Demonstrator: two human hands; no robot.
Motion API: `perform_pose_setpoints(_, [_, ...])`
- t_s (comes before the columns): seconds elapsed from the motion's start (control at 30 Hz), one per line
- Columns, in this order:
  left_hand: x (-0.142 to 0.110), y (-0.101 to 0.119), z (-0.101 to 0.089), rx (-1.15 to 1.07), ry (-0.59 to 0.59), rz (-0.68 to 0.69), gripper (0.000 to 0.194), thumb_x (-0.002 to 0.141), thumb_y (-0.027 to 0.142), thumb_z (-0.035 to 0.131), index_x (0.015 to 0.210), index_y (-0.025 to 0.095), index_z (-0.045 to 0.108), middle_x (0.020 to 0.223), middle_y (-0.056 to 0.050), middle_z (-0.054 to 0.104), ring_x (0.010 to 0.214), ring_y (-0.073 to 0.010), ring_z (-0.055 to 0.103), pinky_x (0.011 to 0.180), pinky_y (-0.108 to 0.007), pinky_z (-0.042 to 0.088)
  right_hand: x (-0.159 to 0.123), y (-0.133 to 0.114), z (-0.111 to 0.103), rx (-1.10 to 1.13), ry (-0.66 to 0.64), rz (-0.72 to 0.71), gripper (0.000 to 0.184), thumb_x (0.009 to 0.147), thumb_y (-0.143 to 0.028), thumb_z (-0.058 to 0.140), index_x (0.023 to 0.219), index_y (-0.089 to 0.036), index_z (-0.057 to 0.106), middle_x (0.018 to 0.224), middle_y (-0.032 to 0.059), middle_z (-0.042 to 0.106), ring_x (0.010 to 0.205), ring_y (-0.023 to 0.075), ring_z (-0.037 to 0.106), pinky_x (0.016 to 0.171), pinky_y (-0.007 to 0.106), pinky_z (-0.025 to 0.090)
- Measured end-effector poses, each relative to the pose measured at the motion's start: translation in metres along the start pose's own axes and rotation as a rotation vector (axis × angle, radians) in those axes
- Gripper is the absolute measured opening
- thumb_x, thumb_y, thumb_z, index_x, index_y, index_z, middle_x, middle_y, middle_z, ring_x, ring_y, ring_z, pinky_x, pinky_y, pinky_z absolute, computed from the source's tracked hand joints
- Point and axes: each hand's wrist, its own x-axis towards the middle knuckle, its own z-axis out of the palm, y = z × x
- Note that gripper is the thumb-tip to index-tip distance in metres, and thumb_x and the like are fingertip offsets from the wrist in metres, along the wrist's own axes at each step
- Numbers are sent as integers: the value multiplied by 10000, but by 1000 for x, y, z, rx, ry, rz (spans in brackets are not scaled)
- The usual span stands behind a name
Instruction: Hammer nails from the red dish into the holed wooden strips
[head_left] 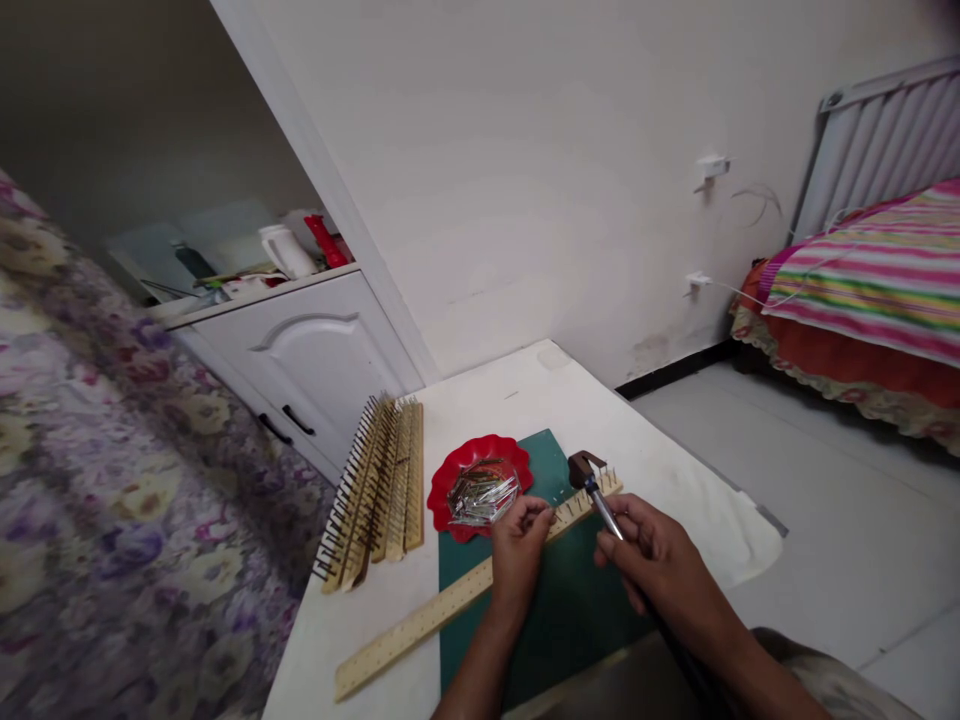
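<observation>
A pale wooden strip (420, 632) dotted with small holes lies slantwise across a green mat (570, 610). Several nails (579, 500) stand up from its far right part. My left hand (517, 550) rests over the strip with thumb and fingers pinched at the end of the nail row, apparently on a nail that the fingertips mostly hide. In my right hand (660, 560), closed round its metal shaft, is a claw hammer (583, 468), its head held above the nails. Beside my left hand, a red scalloped dish (444, 478) holds loose nails (484, 495).
Finished-looking wooden strips full of upright nails (379, 480) lie at the left of the white table (495, 395). A floral curtain (135, 480) hangs on the left, near a white cabinet (322, 350). A wall stands behind; a bed (862, 290) is at the right.
</observation>
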Motion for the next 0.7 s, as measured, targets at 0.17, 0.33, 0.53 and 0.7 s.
perform_pose_setpoints(0.17, [-2,-2,3,63,-10,40,143,756,291,599,783,152,615,672,0,624,645,-128,560,599,-211,423,1,-1,0,3,1,10,189,842,-293,514,1004,-200,484,669,-61,599,311,8,393,316,133,286])
perform_pose_setpoints(0.33, [-3,-5,5,119,-23,89,117,771,271,579,771,162,620,678,6,624,648,-125,562,601,-206,428,2,1,1,16,-2,5,217,832,-297,519,1025,-206,485,661,-65,595,311,17,393,311,141,298])
perform_pose_setpoints(0.53, [-3,-5,9,196,-20,107,102,775,250,562,791,169,623,687,12,620,642,-120,560,593,-202,425,0,0,1,-9,-30,11,198,836,-277,509,1016,-197,496,663,-63,593,312,13,389,309,135,297])
perform_pose_setpoints(0.7, [-2,-6,10,266,-11,127,94,761,230,565,771,168,635,669,17,597,611,-111,527,567,-198,393,-1,-2,4,-24,-89,52,173,815,-232,511,984,-192,518,654,-66,571,339,23,380,310,137,303])
